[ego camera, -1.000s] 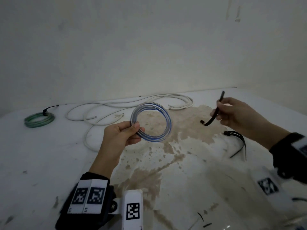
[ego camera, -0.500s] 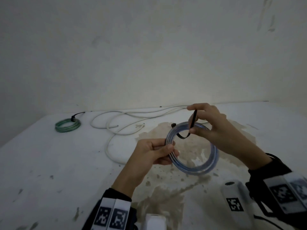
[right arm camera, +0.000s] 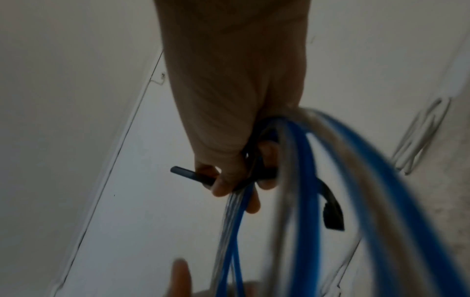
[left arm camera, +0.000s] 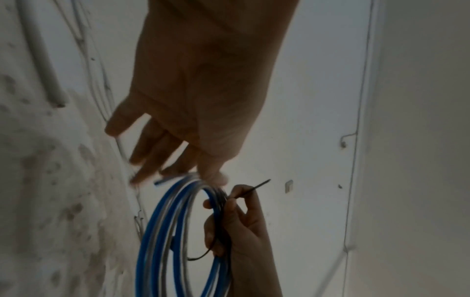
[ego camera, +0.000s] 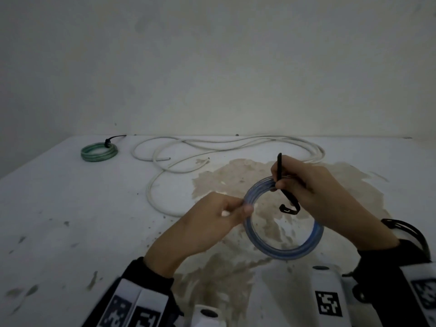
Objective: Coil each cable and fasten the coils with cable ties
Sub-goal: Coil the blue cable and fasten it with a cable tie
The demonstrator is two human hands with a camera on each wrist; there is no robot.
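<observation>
A blue and clear cable coil (ego camera: 285, 253) is held up above the table between both hands. My left hand (ego camera: 245, 208) pinches the ring's left edge; in the left wrist view its thumb rests on the blue coil (left arm camera: 162, 231). My right hand (ego camera: 277, 182) grips the ring's top together with a black cable tie (ego camera: 279, 171). The tie's tail points up past my fingers, and its head end curls down inside the ring. In the right wrist view the cable tie (right arm camera: 333, 217) lies across the blue coil (right arm camera: 300, 160), pressed there by my right hand (right arm camera: 236, 186).
A green coil (ego camera: 99, 152) with a black tie on it lies at the table's far left. A long loose white cable (ego camera: 188, 149) sprawls across the back of the white table (ego camera: 70, 232). A brown stain spreads under my hands. A wall stands close behind.
My right hand has carried the cable tie from the right over to the coil and now grips tie and coil top together. The tie's head has swung down inside the ring.
</observation>
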